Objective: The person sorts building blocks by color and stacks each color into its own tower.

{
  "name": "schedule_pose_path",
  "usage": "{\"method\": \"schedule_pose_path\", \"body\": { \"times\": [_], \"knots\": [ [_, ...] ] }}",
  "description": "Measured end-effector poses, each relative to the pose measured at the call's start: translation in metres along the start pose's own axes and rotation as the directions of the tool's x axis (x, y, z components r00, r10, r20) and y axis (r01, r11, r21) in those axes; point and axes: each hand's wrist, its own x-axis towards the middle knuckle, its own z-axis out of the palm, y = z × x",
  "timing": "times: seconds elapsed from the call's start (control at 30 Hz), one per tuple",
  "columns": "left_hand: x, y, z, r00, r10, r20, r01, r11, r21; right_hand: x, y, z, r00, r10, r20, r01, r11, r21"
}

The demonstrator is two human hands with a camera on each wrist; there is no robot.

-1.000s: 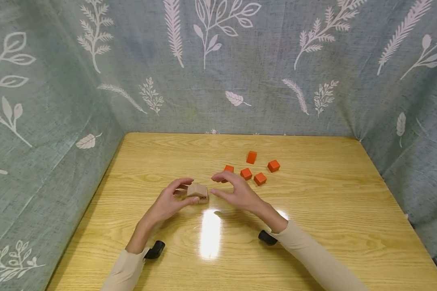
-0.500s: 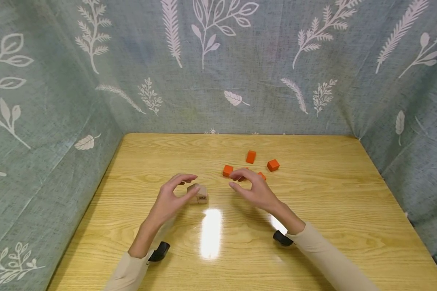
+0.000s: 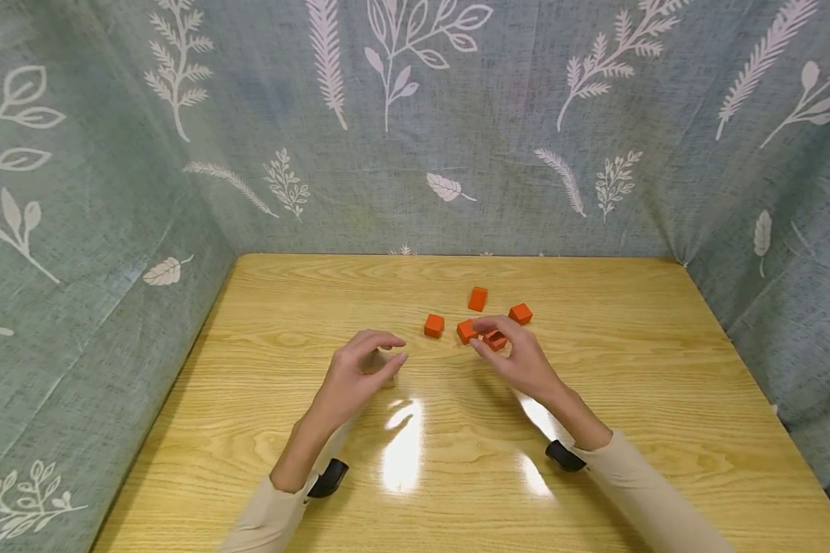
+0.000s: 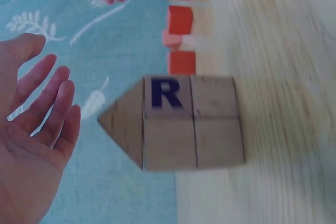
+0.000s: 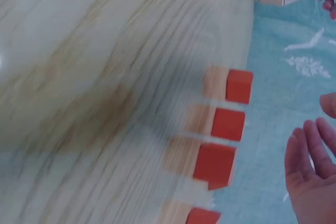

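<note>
A small house-shaped stack of plain wooden blocks (image 4: 194,121) stands on the table, square blocks in two layers topped by a triangular roof block (image 4: 127,124). One upper block bears a dark letter R. My left hand (image 3: 356,380) hovers above and beside the stack, fingers relaxed and holding nothing; it hides most of the stack in the head view. My right hand (image 3: 522,369) is over the red blocks, thumb and fingers apart with nothing between them. Nearest it are two red blocks (image 3: 466,331), the right one partly covered by the fingers.
Other red blocks lie around: one to the left (image 3: 434,326), one farther back (image 3: 478,299) and one to the right (image 3: 520,313). The wooden table (image 3: 304,292) meets a patterned grey-blue cloth (image 3: 360,200) at the back and sides.
My left hand has left the wooden stack and moved right, now covering it in the head view. My right hand has moved right, away from the stack, to over the red blocks.
</note>
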Motion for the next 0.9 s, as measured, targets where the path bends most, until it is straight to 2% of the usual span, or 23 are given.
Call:
{"method": "schedule_pose_path", "body": {
  "times": [0.13, 0.27, 0.4, 0.63, 0.9],
  "knots": [
    [0.003, 0.005, 0.011, 0.999, 0.040, 0.009, -0.039, 0.999, -0.020, -0.003, 0.007, -0.008, 1.000, 0.023, -0.016, -0.024, 0.998, -0.066],
    [0.008, 0.010, 0.023, 0.996, 0.090, 0.024, -0.090, 0.996, 0.000, -0.006, 0.014, -0.014, 0.999, 0.040, -0.015, -0.042, 0.994, -0.106],
    [0.011, 0.015, 0.034, 0.990, 0.121, 0.067, -0.122, 0.992, 0.012, -0.008, 0.022, -0.018, 0.999, 0.050, -0.017, -0.052, 0.991, -0.127],
    [0.010, 0.019, 0.050, 0.984, 0.073, 0.164, -0.071, 0.997, -0.018, -0.011, 0.033, -0.024, 0.998, 0.066, 0.000, -0.066, 0.989, -0.136],
    [0.005, 0.015, 0.064, 0.973, 0.030, 0.229, -0.038, 0.999, 0.029, -0.010, 0.040, -0.031, 0.992, 0.104, 0.073, -0.096, 0.990, -0.103]
  ]
}}
